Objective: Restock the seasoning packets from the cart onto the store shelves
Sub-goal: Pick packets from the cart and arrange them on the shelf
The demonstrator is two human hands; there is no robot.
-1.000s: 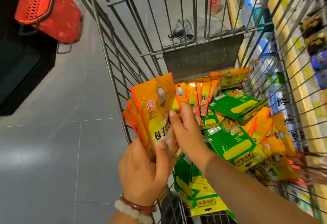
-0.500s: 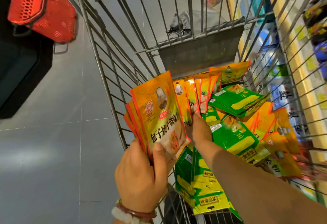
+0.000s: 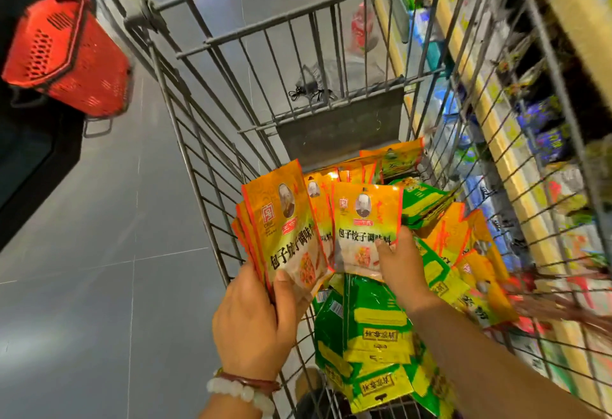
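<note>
My left hand [image 3: 255, 322] grips a fanned stack of orange seasoning packets [image 3: 284, 230] over the cart's left side, thumb on the front packet. My right hand [image 3: 402, 264] pinches a single orange packet [image 3: 364, 223] by its lower right corner and holds it upright just right of the stack. Below both hands the wire cart [image 3: 198, 167] holds a heap of green packets [image 3: 374, 329] and more orange packets [image 3: 463, 253].
Store shelves [image 3: 516, 140] with yellow price rails and blurred goods run along the right, behind the cart's mesh wall. A red shopping basket [image 3: 66, 54] sits on a dark stand at the upper left. Grey tiled floor [image 3: 99, 253] lies to the left.
My right hand went down into the packets in the cart and has come up with one orange packet beside the stack. The left hand keeps its stack. The view has tilted upward.
</note>
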